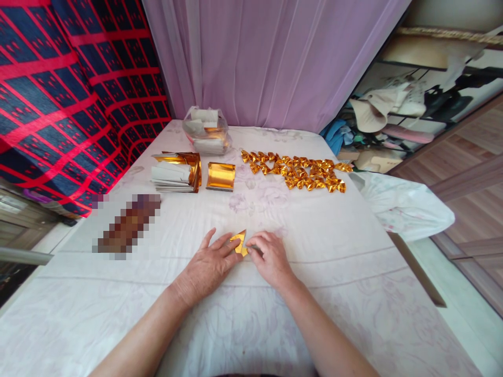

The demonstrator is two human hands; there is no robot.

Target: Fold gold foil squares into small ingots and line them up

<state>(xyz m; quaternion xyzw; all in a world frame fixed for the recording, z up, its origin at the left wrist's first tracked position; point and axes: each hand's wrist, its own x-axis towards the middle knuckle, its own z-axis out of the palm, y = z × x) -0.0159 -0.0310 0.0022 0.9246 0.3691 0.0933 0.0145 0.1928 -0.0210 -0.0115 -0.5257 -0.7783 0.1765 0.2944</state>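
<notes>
2 bare hands meet at the near middle of a wide table covered with a pale flowered cloth [322,251], which fills most of the view. Behind it hangs a lilac curtain [267,57], with a red and navy checked cloth [66,89] to the left. Farther back on the table lie rows of folded gold pieces [298,171], a stack of gold and white sheets [176,172], a smaller gold stack [220,176] just beside it, and a clear bag of sheets [206,130] near the curtain. The left hand [208,267] lies flat, fingers spread, pressing the left edge of a small gold paper triangle [239,243]. The right hand [271,257] curls loosely, fingertips pinching down on the triangle's right side (partly hiding it). The triangle sits on the cloth, touching both sets of fingertips, between them.
</notes>
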